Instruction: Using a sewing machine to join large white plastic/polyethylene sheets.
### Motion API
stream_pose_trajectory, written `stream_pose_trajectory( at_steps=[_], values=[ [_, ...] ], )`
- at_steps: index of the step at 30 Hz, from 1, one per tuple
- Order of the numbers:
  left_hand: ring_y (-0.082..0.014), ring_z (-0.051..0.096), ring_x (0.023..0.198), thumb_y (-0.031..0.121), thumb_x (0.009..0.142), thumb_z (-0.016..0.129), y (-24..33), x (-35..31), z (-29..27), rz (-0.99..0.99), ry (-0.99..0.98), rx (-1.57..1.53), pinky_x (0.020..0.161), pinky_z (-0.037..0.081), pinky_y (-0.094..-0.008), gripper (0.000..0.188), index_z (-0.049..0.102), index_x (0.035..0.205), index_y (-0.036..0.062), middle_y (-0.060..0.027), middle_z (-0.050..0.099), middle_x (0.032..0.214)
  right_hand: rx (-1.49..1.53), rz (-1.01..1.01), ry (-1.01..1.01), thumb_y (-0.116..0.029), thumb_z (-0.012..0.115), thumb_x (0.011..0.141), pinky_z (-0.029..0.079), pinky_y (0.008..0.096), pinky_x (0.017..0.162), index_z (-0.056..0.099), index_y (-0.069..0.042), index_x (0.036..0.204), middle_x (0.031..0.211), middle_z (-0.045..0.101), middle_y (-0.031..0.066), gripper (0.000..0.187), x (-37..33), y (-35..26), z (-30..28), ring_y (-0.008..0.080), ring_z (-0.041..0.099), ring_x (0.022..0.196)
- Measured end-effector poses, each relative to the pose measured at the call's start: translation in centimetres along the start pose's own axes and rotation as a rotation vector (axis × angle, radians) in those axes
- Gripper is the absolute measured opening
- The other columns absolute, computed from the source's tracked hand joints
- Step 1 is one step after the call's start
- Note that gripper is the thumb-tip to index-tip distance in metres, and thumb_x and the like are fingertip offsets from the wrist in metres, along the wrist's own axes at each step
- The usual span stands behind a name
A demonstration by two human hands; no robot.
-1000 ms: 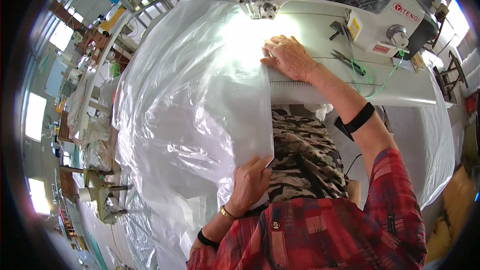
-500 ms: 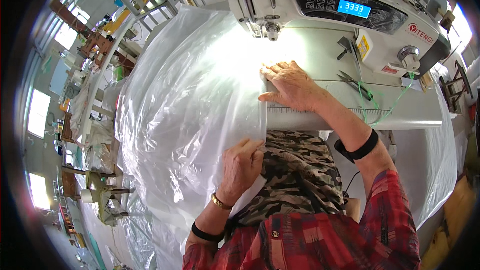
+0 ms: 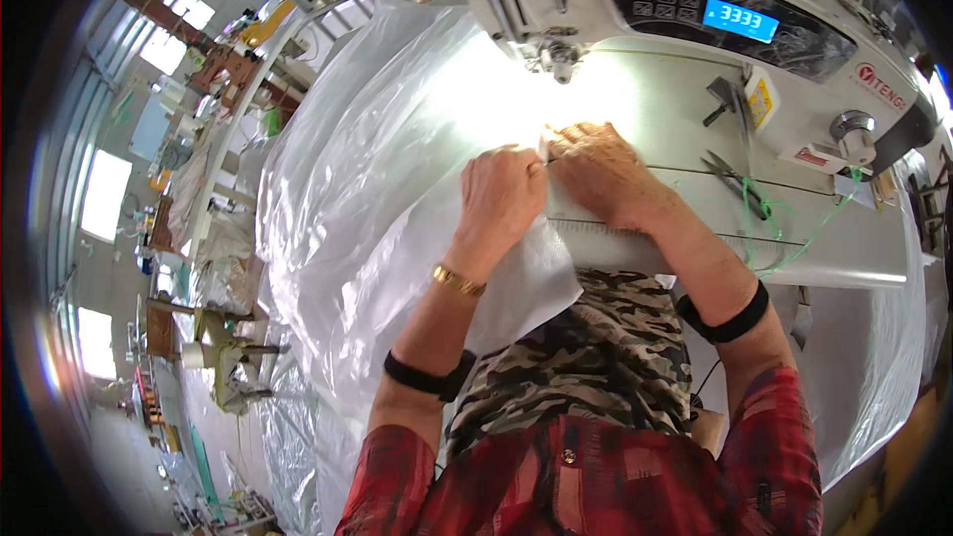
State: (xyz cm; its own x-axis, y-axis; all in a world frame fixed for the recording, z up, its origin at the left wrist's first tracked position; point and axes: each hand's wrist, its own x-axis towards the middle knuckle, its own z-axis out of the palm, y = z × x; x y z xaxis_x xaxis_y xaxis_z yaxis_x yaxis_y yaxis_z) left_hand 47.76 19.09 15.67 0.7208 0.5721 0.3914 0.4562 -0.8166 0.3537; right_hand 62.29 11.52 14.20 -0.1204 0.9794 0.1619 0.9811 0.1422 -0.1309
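Sewing workshop: industrial sewing machine

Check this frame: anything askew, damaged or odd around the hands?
Nothing stands out. Both hands, left hand and right hand, press the white sheet flat on the sewing machine bed; scissors lie beside them.
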Motion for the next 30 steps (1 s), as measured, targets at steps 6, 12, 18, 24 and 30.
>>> stream_pose_trajectory(
  at_steps=[6,12,18,24,30],
  values=[
    [-0.0314,0.06,0.068,0.013,0.086,0.059,3.4,-5.0,-2.6,-0.028,0.076,-0.515,0.062,0.048,-0.0358,0.033,0.061,0.116,-0.0008,-0.0185,0.066,0.101,0.152,0.019,0.261,-0.008,0.053,0.083,0.044,0.0437,0.092,0.059,0.0,0.105,0.102,0.062,0.0177,0.025,0.0,1.0,1.5,0.0291,0.057,0.107],
    [-0.0262,0.063,0.081,0.023,0.087,0.066,1.9,-14.5,-3.9,-0.012,0.079,0.013,0.068,0.05,-0.0364,0.041,0.058,0.121,0.0009,-0.016,0.061,0.118,0.327,0.094,0.296,-0.005,0.044,0.09,0.044,0.0382,0.096,0.052,0.003,0.126,0.115,0.061,0.0206,0.037,-0.9,1.1,1.3,0.0355,0.06,0.104],
    [-0.027,0.061,0.083,0.031,0.076,0.077,2.3,-19.2,-3.7,-0.17,0.017,-0.165,0.07,0.051,-0.0354,0.051,0.06,0.116,0.0035,-0.0137,0.061,0.107,0.908,0.35,0.487,-0.013,0.054,0.095,0.047,0.0315,0.09,0.047,0.005,0.13,0.126,0.057,0.0221,0.041,-6.8,-5.7,0.7,0.0251,0.063,0.103],
    [-0.0303,0.056,0.089,0.018,0.079,0.07,2.1,-19.4,-2.5,0.02,0.011,0.029,0.076,0.045,-0.0406,0.031,0.061,0.106,0.0041,-0.0122,0.058,0.102,1.335,0.521,0.68,-0.011,0.063,0.091,0.048,0.0272,0.075,0.056,0.008,0.115,0.097,0.066,0.0104,0.031,-12.4,-11.9,7.3,0.0127,0.059,0.079],
    [-0.0292,0.054,0.083,0.007,0.079,0.066,1.6,-20.3,-3.8,0.012,0.087,-0.068,0.075,0.042,-0.0394,0.008,0.059,0.081,0.0042,-0.0093,0.06,0.089,1.073,0.66,0.124,-0.015,0.068,0.084,0.046,0.0347,0.066,0.065,0.005,0.094,0.077,0.065,0.0062,0.022,-15.6,-10.8,9.1,0.0204,0.058,0.072]
  ],
)
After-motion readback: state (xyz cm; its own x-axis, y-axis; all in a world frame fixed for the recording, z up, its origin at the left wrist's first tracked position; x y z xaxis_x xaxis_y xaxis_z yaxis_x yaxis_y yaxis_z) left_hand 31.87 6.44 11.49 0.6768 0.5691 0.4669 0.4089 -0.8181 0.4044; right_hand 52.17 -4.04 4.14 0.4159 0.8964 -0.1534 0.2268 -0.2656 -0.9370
